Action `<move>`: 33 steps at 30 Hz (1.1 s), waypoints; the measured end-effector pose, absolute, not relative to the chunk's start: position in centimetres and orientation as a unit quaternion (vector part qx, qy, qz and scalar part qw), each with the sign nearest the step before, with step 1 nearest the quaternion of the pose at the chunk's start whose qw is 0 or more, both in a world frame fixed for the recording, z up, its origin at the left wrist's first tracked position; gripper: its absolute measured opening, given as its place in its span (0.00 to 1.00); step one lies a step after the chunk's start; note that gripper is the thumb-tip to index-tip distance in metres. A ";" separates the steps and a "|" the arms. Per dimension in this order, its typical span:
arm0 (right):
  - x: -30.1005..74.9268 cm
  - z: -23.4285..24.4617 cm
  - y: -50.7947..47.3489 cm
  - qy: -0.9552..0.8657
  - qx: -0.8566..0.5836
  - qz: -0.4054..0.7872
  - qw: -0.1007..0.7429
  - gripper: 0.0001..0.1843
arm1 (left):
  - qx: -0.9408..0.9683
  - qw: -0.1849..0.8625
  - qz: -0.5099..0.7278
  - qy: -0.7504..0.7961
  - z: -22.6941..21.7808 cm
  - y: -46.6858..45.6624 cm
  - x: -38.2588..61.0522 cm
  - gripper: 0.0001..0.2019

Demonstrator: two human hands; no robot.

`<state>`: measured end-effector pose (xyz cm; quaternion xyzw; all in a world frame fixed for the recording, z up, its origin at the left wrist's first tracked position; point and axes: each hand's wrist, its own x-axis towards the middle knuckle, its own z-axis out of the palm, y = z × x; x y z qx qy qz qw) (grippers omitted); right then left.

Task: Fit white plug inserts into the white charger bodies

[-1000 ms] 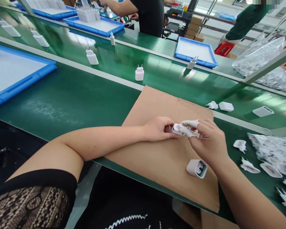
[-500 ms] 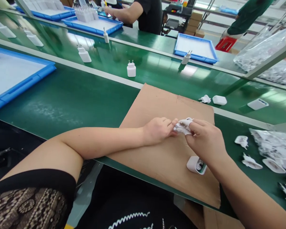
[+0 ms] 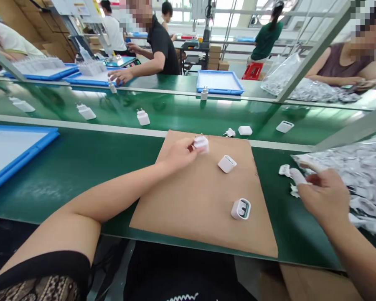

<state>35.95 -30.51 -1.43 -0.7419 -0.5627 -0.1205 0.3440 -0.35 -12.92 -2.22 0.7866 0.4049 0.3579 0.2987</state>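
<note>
My left hand [image 3: 182, 154] pinches a white charger [image 3: 201, 143] with its prongs up, over the far part of a cardboard sheet [image 3: 203, 196]. Two white charger housings stand on the sheet: one housing [image 3: 227, 164] near the middle, and an open-ended housing [image 3: 241, 209] closer to me, with parts showing inside. My right hand [image 3: 326, 194] is off to the right over the green bench, thumb and forefinger apart, white covers on their tips. Beside the thumb lie a white plug cap [image 3: 284, 170] and another plug cap [image 3: 294, 191], partly hidden by the hand.
A plastic bag [image 3: 369, 175] of white plug caps lies at the right. Beyond the cardboard, a green conveyor [image 3: 172, 110] carries several chargers and loose parts. A blue-rimmed tray [image 3: 25, 152] sits at left. Across the conveyor, a co-worker's hand [image 3: 120, 76] touches a charger.
My hands have parted: the left moved away from me with the charger, the right went to the loose caps. A second housing now shows on the cardboard. The view has tilted up.
</note>
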 end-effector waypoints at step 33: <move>39.3 -1.1 -23.9 -0.121 -0.546 0.475 0.680 0.08 | 0.813 0.223 0.220 0.491 -2.6 -0.3 14.0 0.26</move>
